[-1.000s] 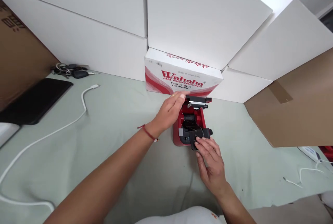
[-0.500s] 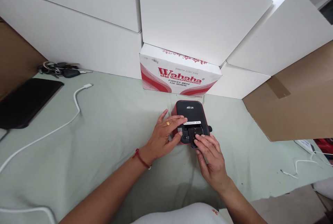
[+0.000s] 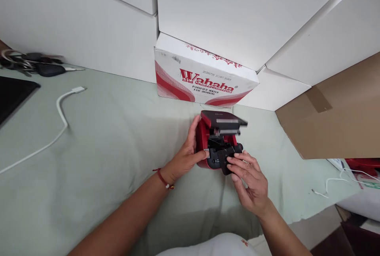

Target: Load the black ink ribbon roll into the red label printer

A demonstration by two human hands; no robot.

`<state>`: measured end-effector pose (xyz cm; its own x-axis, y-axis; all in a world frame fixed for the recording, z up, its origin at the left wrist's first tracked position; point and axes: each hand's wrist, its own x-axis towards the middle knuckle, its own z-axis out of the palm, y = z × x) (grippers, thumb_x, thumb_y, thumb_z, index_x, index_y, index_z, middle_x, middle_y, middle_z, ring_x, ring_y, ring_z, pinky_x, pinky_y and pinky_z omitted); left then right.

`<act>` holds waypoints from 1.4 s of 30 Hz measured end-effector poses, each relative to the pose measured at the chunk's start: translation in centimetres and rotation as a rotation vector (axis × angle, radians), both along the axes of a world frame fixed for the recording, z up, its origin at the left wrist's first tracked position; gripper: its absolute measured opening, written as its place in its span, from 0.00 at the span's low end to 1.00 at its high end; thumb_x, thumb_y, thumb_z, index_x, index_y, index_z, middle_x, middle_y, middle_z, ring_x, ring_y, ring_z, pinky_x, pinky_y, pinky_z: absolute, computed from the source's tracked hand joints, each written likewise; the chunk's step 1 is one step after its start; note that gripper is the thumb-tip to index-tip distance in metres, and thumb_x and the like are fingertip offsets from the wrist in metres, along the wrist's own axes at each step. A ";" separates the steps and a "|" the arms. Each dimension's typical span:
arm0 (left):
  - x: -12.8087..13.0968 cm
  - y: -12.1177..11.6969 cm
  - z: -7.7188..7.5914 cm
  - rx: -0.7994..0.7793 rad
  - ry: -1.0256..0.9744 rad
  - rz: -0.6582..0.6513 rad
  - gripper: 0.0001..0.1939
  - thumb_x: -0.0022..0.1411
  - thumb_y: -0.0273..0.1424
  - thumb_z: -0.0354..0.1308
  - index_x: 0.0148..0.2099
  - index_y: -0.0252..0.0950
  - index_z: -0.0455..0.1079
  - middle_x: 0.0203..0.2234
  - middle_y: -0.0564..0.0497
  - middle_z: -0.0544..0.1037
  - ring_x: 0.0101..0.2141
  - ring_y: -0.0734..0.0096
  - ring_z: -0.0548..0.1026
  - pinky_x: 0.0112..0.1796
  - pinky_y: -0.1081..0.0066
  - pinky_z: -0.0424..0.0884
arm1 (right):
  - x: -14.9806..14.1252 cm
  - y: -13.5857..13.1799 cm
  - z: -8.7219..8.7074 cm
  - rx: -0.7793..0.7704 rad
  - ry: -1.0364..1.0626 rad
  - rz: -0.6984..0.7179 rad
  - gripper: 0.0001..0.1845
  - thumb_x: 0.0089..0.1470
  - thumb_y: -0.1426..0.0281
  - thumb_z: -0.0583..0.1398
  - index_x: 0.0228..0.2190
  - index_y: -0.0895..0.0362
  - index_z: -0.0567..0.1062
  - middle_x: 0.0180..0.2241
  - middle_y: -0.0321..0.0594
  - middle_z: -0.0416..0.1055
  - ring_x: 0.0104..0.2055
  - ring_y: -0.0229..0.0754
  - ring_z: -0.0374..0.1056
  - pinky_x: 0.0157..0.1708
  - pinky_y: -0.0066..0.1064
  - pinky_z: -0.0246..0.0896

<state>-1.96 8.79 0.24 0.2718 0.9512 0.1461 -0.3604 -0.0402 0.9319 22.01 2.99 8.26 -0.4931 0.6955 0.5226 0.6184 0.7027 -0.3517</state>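
A small red and black label printer (image 3: 202, 137) stands on the cloth-covered table with its black lid (image 3: 224, 119) raised, so the red inside shows. My left hand (image 3: 188, 149) grips the printer's left side, thumb on the grey button at the front corner and fingers along the side wall. At the front right, my right hand (image 3: 251, 178) has its fingertips on a black hinged flap (image 3: 226, 163), which tilts out from the printer's front. The right thumb sits below the flap's edge. A black knob (image 3: 240, 147) sticks out on the printer's right side.
Behind the printer stands a Wahaha water carton (image 3: 204, 77) against white boxes (image 3: 208, 6). A brown cardboard box (image 3: 332, 109) is at the right. On the left lie keys (image 3: 49, 65), a black flat device (image 3: 14, 93) and a white cable (image 3: 63, 115). Another cable (image 3: 326, 186) lies right.
The printer's lid has swung up from closed. My left hand has moved from the top to the printer's left side. My right hand stays at the black flap, and the view has shifted slightly.
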 end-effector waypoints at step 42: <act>0.2 0.7 -2.4 0.246 0.311 0.184 0.51 0.69 0.37 0.62 0.84 0.46 0.38 0.82 0.41 0.46 0.81 0.39 0.43 0.78 0.37 0.43 | 7.0 5.7 0.3 -0.589 -0.374 -0.398 0.26 0.67 0.69 0.57 0.63 0.52 0.77 0.55 0.44 0.83 0.27 0.38 0.74 0.34 0.35 0.74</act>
<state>-1.73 9.49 -2.13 0.1679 0.9351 0.3120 -0.0298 -0.3115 0.9498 29.06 8.72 8.53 -0.2197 0.9661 -0.1355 0.9337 0.1680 -0.3160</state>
